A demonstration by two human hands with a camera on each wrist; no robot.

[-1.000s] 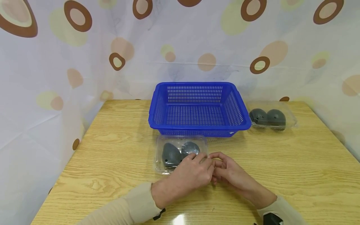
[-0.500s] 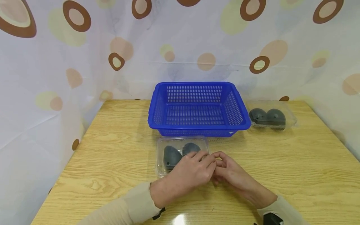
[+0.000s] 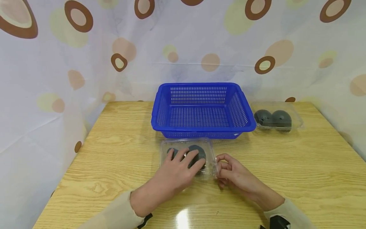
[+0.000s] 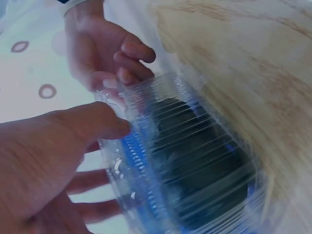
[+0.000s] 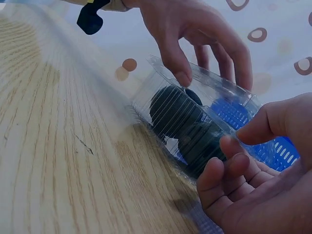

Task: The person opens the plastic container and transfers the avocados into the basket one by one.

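A clear plastic clamshell box [image 3: 211, 156] sits on the table in front of the blue basket, holding two dark grey rounded objects [image 3: 197, 152] whose kind I cannot tell. My left hand [image 3: 171, 175] is spread over its top, fingers apart and slightly bent, partly covering the left object in the head view. At the box's right edge, my right hand [image 3: 238, 176] pinches the front corner between thumb and curled fingers. In the right wrist view, the left thumb [image 5: 175, 66] overlaps the lid's rim. Ridged side walls of the box [image 4: 170, 87] show in the left wrist view.
Directly behind the box stands a blue perforated plastic basket [image 3: 203, 129]. A second clear box [image 3: 293, 111], also with two dark rounded objects [image 3: 281, 118], stands to the basket's right. Patterned cloth [image 3: 210, 35] rises behind the wooden table [image 3: 114, 159].
My left hand has moved left from the box's right edge and spread out over its top. The right hand stays at the corner. The box has shifted slightly to the right.
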